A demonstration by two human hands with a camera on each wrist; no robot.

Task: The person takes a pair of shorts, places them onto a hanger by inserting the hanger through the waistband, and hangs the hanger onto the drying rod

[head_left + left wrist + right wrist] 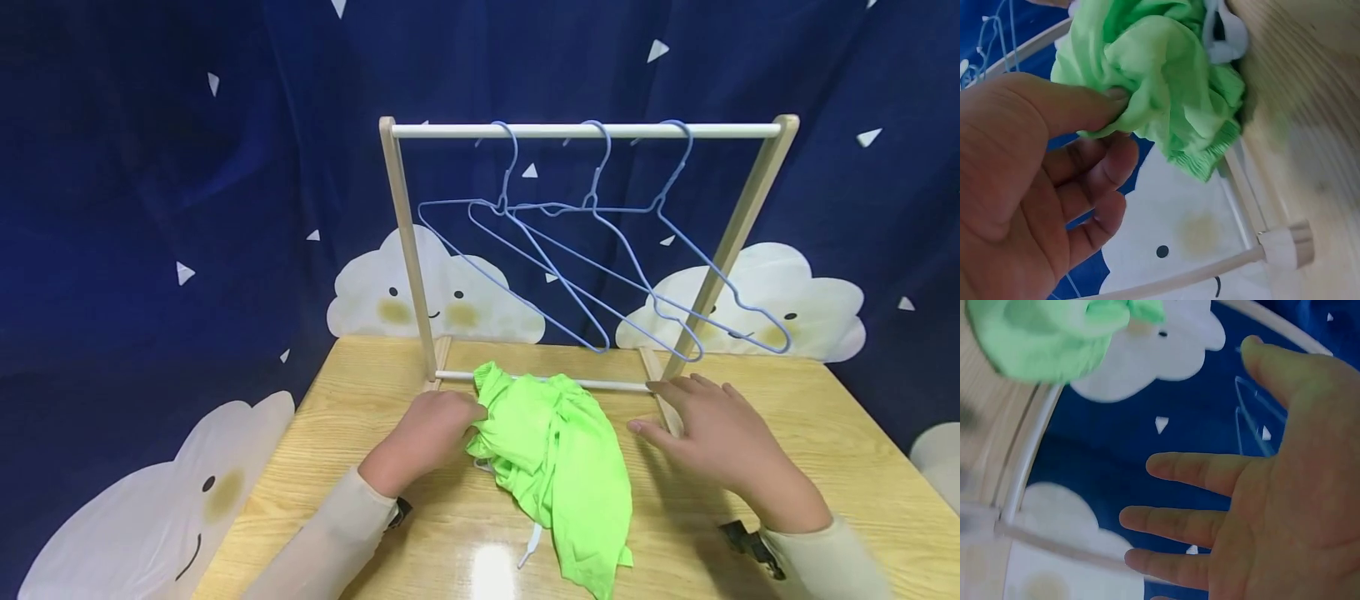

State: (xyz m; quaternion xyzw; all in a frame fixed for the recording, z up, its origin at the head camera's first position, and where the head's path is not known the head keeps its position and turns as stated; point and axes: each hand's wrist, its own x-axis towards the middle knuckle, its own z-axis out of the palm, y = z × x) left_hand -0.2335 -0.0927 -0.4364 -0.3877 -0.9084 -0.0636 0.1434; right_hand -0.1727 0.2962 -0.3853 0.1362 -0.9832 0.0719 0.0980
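A crumpled bright green garment (pixel 555 450) with a white drawstring (pixel 531 546) lies bunched on the table in front of a small rack. My left hand (pixel 435 429) pinches a fold at its left side between thumb and forefinger, the other fingers loosely bent below, as the left wrist view shows. Ribbed elastic edging (pixel 1200 159) shows on the cloth there. To the right of the garment, apart from it, my right hand (pixel 708 429) is held over the table by the rack's right foot. Its fingers are spread and hold nothing in the right wrist view.
Three blue wire hangers (pixel 637 275) hang from the white top bar (pixel 450 131) of the rack. A lower white bar (pixel 615 385) runs behind the garment between wooden posts. The wooden table (pixel 337 467) ends at a dark blue curtain (pixel 187 167) with clouds.
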